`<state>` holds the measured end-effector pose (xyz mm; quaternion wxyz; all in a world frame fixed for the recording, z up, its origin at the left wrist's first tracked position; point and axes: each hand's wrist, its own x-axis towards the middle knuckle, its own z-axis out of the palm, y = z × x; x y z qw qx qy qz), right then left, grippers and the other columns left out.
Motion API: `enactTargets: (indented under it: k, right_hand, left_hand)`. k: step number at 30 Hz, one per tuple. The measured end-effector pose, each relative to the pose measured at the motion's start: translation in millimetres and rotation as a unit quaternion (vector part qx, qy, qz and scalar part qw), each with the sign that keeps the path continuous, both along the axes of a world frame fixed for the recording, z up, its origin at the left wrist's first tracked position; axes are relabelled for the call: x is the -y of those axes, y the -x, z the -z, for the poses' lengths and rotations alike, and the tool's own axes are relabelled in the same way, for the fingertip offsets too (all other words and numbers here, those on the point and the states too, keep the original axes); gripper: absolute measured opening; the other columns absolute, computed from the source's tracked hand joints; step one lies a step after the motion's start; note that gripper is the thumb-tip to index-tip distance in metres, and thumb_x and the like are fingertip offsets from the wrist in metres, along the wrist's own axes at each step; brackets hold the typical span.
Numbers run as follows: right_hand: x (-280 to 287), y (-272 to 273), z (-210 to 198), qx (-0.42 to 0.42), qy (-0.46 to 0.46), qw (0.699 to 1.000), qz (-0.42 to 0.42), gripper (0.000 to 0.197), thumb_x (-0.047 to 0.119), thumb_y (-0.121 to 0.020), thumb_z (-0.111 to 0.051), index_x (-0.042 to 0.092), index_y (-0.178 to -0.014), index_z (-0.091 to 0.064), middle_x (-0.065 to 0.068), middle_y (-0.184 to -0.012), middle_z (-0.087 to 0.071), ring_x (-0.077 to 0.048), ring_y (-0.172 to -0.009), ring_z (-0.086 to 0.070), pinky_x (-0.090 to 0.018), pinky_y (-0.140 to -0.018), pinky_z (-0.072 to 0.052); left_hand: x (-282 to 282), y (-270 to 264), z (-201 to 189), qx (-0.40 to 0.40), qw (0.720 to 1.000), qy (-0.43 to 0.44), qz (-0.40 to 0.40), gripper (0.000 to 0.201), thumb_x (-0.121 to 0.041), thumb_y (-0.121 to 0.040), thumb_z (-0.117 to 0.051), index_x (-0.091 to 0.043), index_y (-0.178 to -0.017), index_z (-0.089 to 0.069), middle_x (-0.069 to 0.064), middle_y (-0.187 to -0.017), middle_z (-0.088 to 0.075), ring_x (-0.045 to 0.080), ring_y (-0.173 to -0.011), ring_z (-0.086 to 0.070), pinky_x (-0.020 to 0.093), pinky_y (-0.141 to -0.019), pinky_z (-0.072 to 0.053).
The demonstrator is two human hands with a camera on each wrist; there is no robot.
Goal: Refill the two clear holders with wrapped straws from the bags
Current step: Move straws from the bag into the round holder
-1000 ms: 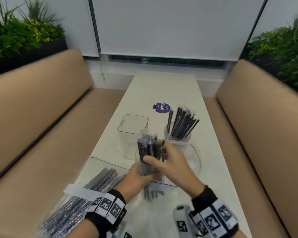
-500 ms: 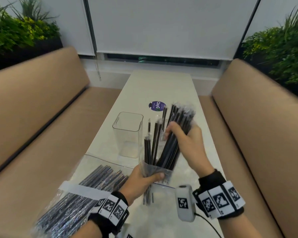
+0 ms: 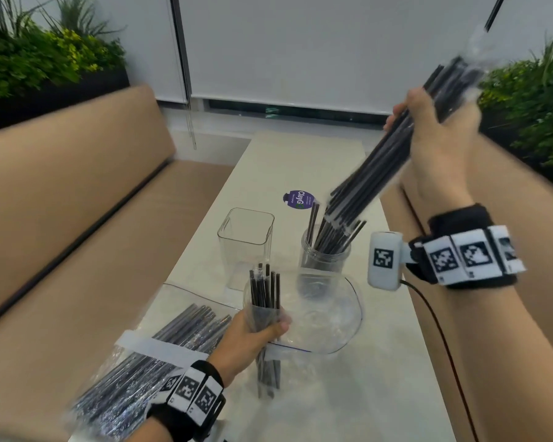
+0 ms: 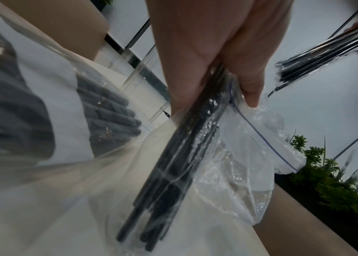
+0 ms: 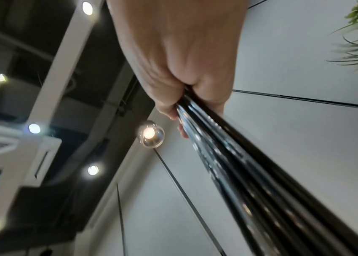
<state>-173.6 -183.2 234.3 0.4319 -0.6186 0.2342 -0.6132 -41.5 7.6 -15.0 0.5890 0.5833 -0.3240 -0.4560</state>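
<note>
While a bundle of wrapped straws (image 3: 396,148) is gripped mid-length in the right hand (image 3: 434,135), raised and tilted, its lower ends are seen hanging just above the round holder (image 3: 324,260), which already carries some straws. The opened zip bag (image 3: 316,317) with a few remaining straws (image 3: 264,288) is held upright by the left hand (image 3: 253,333), fingers curled round it, near-centre on the counter (image 3: 300,164). The square holder (image 3: 245,240) is left empty, just to the left of the round one. A second, sealed bag of straws (image 3: 147,368) is laid flat at near left.

Step in hand, as judged: bundle to be dropped into the round holder. For a clean drop, the bundle should be brought closer to vertical and its lower ends centred over the rim before release; the straws already fanned out inside may snag incoming ends, so these should be slid down along the free side. Grip should be loosened only once the ends are inside. The wrappers look slick; a firm hold is advised. The square holder is probably to be filled afterwards.
</note>
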Motion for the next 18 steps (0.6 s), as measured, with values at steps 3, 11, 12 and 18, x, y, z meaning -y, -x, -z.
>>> enactTargets:
  k: [3, 11, 12, 18]
  right_hand:
    - [18, -30, 31, -0.054, -0.005, 0.998, 0.035, 0.034, 0.021, -0.094, -0.057, -0.008, -0.113, -0.054, -0.002, -0.080, -0.065, -0.005, -0.062, -0.063, -0.024, -0.063, -0.053]
    - [14, -53, 114, -0.049, -0.048, 0.993, 0.092, 0.017, 0.020, -0.095, -0.059, 0.009, -0.106, -0.053, -0.010, -0.092, -0.072, 0.001, -0.071, -0.065, -0.007, -0.066, -0.048]
    - [12, -51, 111, -0.040, -0.037, 0.994, 0.095, 0.014, 0.019, -0.095, -0.059, 0.012, -0.104, -0.052, -0.005, -0.088, -0.071, 0.002, -0.071, -0.065, -0.009, -0.068, -0.049]
    - [-4, -37, 98, -0.014, 0.056, 0.988, 0.147, 0.014, 0.032, -0.087, -0.064, 0.026, -0.095, -0.055, -0.017, -0.083, -0.071, -0.036, -0.075, -0.069, -0.048, -0.074, -0.059]
  left_hand:
    - [-6, -5, 0, -0.007, 1.000, -0.005, -0.006, 0.012, -0.015, -0.080, -0.075, -0.015, -0.093, -0.073, 0.006, -0.098, -0.076, 0.013, -0.091, -0.069, 0.023, -0.079, -0.051]
    - [-17, -17, -1, -0.006, 0.999, -0.005, -0.042, 0.013, -0.008, -0.083, -0.072, -0.017, -0.092, -0.071, 0.013, -0.100, -0.075, 0.012, -0.085, -0.070, 0.025, -0.078, -0.053]
    - [-18, -18, -1, -0.007, 0.999, -0.005, -0.044, 0.013, -0.007, -0.084, -0.072, -0.016, -0.093, -0.070, 0.013, -0.100, -0.075, 0.011, -0.083, -0.069, 0.024, -0.077, -0.053]
    - [-17, -19, -1, -0.015, 0.999, -0.010, -0.051, 0.015, -0.006, -0.083, -0.072, -0.014, -0.096, -0.070, 0.009, -0.098, -0.077, 0.010, -0.082, -0.070, 0.022, -0.074, -0.053]
